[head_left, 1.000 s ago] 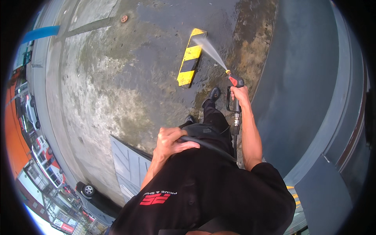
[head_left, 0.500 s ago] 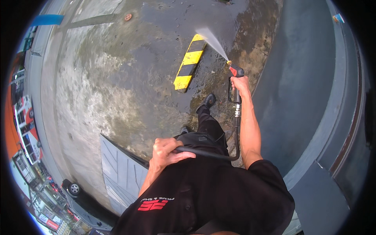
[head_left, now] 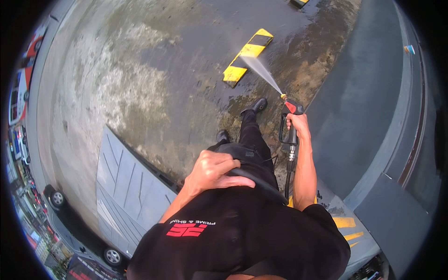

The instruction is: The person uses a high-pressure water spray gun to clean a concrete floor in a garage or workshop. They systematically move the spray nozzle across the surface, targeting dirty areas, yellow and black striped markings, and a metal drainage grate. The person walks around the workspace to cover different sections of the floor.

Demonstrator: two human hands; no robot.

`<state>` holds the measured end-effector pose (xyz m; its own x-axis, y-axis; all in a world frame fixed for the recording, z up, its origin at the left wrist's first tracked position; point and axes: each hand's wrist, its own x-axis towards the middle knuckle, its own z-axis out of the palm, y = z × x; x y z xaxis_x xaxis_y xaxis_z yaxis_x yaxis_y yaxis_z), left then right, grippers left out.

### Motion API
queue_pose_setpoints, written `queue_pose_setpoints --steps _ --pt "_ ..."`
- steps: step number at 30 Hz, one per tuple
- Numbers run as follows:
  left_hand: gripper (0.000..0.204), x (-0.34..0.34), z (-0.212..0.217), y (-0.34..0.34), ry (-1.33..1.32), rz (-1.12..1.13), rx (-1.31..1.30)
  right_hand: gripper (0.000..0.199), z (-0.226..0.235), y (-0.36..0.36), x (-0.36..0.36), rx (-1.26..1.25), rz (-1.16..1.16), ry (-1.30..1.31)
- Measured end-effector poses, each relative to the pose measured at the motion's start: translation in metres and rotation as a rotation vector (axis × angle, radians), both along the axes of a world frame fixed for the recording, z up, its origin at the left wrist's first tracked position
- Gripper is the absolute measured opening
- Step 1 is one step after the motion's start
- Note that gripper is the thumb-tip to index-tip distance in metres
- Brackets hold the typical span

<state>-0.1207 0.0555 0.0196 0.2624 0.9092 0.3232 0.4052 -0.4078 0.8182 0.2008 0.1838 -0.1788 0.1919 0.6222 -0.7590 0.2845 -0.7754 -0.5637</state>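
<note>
My right hand point(head_left: 298, 125) is closed around the grip of a black and red pressure washer gun point(head_left: 293, 108). A white fan of water point(head_left: 262, 73) sprays from its brass nozzle onto a yellow and black striped wheel stop point(head_left: 248, 57) on the wet ground. From the gun's metal coupling a black hose point(head_left: 263, 183) runs down and bends across my waist. My left hand point(head_left: 215, 171) is closed on that hose near my belly, with the thumb stretched along it.
A grey wall point(head_left: 359, 93) runs along the right. Stained concrete point(head_left: 140, 70) spreads ahead and left, with another striped block point(head_left: 298, 3) at the top. A grey ramp-like panel point(head_left: 123, 175) lies to my left. Parked vehicles point(head_left: 58, 199) stand at the far left.
The view has shifted and turned. The spray has moved from beyond the wheel stop's far end to its nearer half. Both hands keep their hold.
</note>
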Motion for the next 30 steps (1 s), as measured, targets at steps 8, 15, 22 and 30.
queue_pose_setpoints --steps 8,15,22,30 --pt "0.045 -0.022 0.005 -0.069 -0.028 -0.035 -0.044 0.005 0.015 -0.106 -0.035 -0.102 -0.017 0.097" --pt "0.043 -0.027 -0.007 -0.085 0.006 -0.082 -0.169 0.007 -0.001 -0.134 -0.029 -0.029 -0.106 0.007" --pt "0.041 -0.015 -0.028 -0.08 0.087 -0.148 -0.496 0.008 -0.031 -0.134 0.014 0.1 -0.281 -0.05" --pt "0.042 0.015 -0.032 -0.05 0.232 -0.247 -0.844 0.009 -0.046 -0.141 0.099 0.004 -0.479 -0.218"
